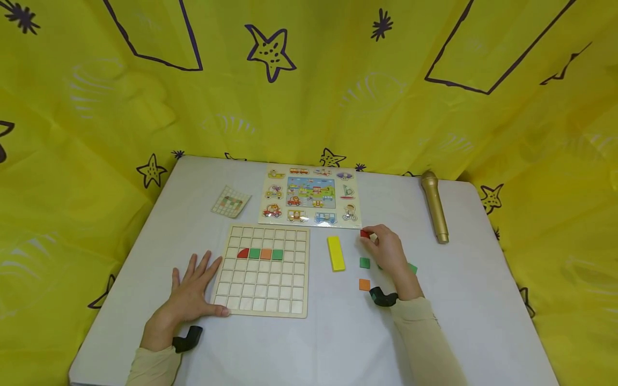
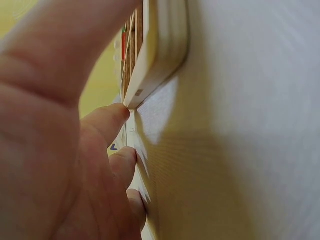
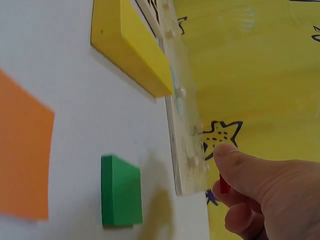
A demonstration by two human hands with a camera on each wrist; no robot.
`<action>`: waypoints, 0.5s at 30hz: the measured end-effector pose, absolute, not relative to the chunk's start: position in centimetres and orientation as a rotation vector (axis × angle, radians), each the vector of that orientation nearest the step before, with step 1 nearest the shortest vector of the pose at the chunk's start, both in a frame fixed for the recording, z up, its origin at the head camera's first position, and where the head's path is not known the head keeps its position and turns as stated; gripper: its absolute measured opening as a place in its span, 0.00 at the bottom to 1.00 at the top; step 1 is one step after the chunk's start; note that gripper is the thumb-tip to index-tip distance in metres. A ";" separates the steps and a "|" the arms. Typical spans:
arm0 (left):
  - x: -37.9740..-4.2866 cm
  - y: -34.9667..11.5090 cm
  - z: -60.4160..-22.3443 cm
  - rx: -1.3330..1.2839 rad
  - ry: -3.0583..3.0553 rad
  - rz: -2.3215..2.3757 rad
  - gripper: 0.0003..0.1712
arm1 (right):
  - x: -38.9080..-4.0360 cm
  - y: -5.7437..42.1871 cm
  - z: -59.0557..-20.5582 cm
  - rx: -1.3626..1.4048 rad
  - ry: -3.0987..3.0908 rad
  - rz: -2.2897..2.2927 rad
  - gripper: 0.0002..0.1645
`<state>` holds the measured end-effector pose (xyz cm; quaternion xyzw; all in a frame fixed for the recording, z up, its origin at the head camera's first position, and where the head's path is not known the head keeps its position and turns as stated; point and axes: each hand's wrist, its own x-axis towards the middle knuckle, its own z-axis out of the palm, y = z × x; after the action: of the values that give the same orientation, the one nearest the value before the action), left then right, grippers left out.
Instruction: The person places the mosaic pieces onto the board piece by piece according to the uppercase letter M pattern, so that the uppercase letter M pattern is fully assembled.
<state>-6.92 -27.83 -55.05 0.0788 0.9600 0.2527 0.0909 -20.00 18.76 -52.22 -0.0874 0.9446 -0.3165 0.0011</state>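
A wooden grid board [image 1: 260, 289] lies on the white table, with a row of a red quarter-round tile [image 1: 243, 253], a green tile [image 1: 254, 253], an orange tile [image 1: 266, 254] and another green tile [image 1: 277, 254]. Spread beside the board's left edge, my left hand [image 1: 190, 295] touches it with thumb and index finger. My right hand [image 1: 386, 249] pinches a red tile [image 1: 364, 234] between thumb and fingers, right of the board; its full shape is hidden. Below that hand lie a loose green tile [image 1: 365, 263] and a loose orange tile [image 1: 364, 284]. More green pieces [image 1: 412, 268] are partly covered by the hand.
A yellow block [image 1: 336, 253] lies between board and right hand. Behind the board are a picture puzzle [image 1: 310, 194] with vehicles and a pattern card [image 1: 231, 201]. A gold microphone [image 1: 435, 207] lies at the back right. A yellow curtain [image 1: 309, 107] hangs behind the table.
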 end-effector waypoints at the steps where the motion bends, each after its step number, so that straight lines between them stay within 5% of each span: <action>1: -6.9 -27.8 -55.1 0.233 2.854 0.749 0.75 | -20.0 18.3 -52.1 -0.281 2.957 -0.993 0.21; 15: -6.9 -27.9 -55.2 0.239 2.848 0.750 0.76 | -20.3 12.8 -51.6 -0.415 2.892 -1.032 0.19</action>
<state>-6.92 -27.87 -55.21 0.0806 0.9596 0.2527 0.0934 -20.25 12.80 -51.56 -0.1341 0.9331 -0.3329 0.0218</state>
